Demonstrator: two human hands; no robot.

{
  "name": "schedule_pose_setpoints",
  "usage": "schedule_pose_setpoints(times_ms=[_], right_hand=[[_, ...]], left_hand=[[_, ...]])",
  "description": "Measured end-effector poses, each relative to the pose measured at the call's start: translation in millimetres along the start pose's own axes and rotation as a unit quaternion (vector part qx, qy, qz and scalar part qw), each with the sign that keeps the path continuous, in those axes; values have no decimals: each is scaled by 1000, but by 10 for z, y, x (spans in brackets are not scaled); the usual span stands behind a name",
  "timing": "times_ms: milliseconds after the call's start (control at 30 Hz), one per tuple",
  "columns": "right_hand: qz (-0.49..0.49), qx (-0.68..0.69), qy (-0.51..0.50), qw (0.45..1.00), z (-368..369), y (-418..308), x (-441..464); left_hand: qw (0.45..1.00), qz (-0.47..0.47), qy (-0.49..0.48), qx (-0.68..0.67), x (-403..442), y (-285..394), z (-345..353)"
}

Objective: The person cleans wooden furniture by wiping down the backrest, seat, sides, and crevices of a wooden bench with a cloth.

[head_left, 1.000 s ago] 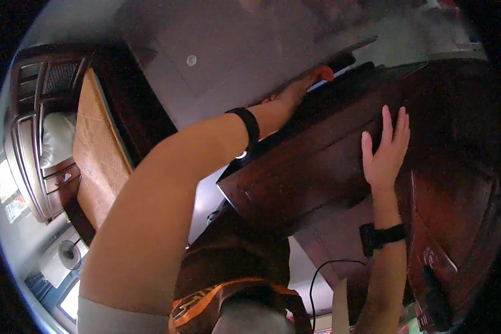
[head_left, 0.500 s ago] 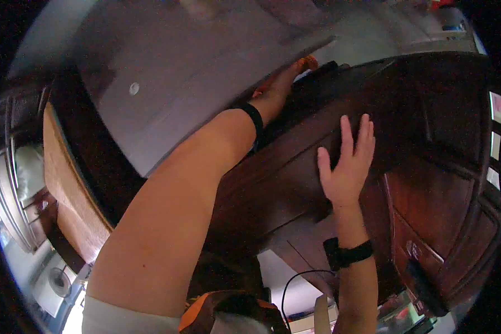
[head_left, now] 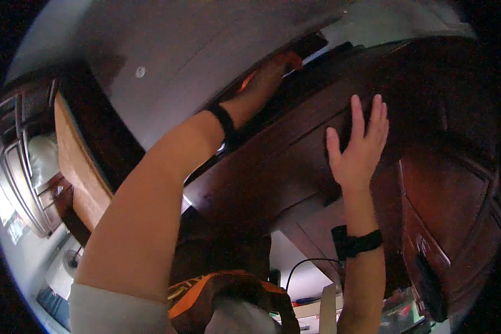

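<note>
Left grip (head_left: 284,62): reaching into the dark gap (head_left: 309,67), above its wristband (head_left: 222,118); clenched or released, we cannot tell.

Orange piece (head_left: 246,82), perhaps cloth: beside the left forearm (head_left: 254,100), just short of that grip; whether held, we cannot make out.

Right grip (head_left: 359,150): released, fingers spread over the dark wooden panel (head_left: 261,172), seemingly touching.

Risks, as we judge them: wristband snagging on the gap's edge, through close clearance; orange piece slipping deeper, through loose hold; right grip skidding, through smooth wood.

Hidden: gap's depth and contents, in shadow; left fingers, dim and blurred. Cut off: right forearm (head_left: 363,284), below its grip.
</note>
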State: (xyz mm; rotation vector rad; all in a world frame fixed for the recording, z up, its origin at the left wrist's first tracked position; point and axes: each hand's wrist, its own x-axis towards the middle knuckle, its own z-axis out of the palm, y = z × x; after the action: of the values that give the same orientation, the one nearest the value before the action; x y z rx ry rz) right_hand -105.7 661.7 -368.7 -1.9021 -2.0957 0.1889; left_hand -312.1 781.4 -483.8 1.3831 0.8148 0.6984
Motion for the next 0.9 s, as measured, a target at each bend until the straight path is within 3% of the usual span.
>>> schedule_pose_setpoints(times_ms=[67, 100, 200, 267, 300, 367, 400, 433, 467, 500, 567, 600, 667, 700, 767, 800, 833, 867, 900], right_hand=[[3, -20, 0, 1000, -2, -33, 6], [0, -28, 0, 1000, 7, -65, 8], [-15, -43, 12, 999, 42, -78, 4], [-26, -41, 13, 999, 51, -127, 5], [-35, -48, 25, 998, 76, -127, 6], [-49, -62, 47, 996, 76, -18, -65], [-60, -59, 44, 995, 86, -11, -76], [-66, -62, 55, 994, 104, 13, -86], [-72, -66, 65, 993, 109, 26, -104], [-80, -67, 72, 992, 125, 38, -103], [-87, -77, 75, 990, 149, 65, -105], [-86, -84, 75, 990, 160, 65, -110], [-93, -92, 76, 989, 180, 88, -105], [-95, -92, 75, 988, 189, 103, -122], [-104, -88, 79, 988, 183, 106, -126], [-80, -97, 67, 990, 143, 66, -131], [-85, -83, 66, 991, 139, 86, -117], [-90, -69, 61, 992, 132, 66, -110], [-78, -68, 53, 993, 127, 68, -119]], left_hand=[[979, -161, 109, 61, -336, -225, 13], [977, -164, 119, 66, -576, -316, -63], [962, -240, 120, 57, -1288, -455, -416], [956, -251, 10, 150, -1711, -504, -643], [955, -254, 21, 148, -1949, -670, -724], [992, -17, 115, -49, -2285, -947, -675], [991, -17, 126, -50, -2402, -978, -693], [961, -58, 44, 266, -2415, -774, -689], [828, -99, -47, 550, -2457, -618, -664], [830, -104, -40, 547, -2524, -546, -625], [762, -158, -22, 628, -2687, -486, -520], [762, -165, -13, 626, -2736, -495, -453], [718, -349, -16, 602, -2845, -505, -371], [716, -357, -10, 600, -2968, -516, -327], [741, -494, 144, 431, -3219, -723, -207], [739, -498, 154, 426, -3325, -903, -124], [784, -391, 430, 217, -3414, -1156, -20], [725, -231, 649, -16, -3394, -995, 64], [708, -163, 681, -87, -3290, -849, 157]])
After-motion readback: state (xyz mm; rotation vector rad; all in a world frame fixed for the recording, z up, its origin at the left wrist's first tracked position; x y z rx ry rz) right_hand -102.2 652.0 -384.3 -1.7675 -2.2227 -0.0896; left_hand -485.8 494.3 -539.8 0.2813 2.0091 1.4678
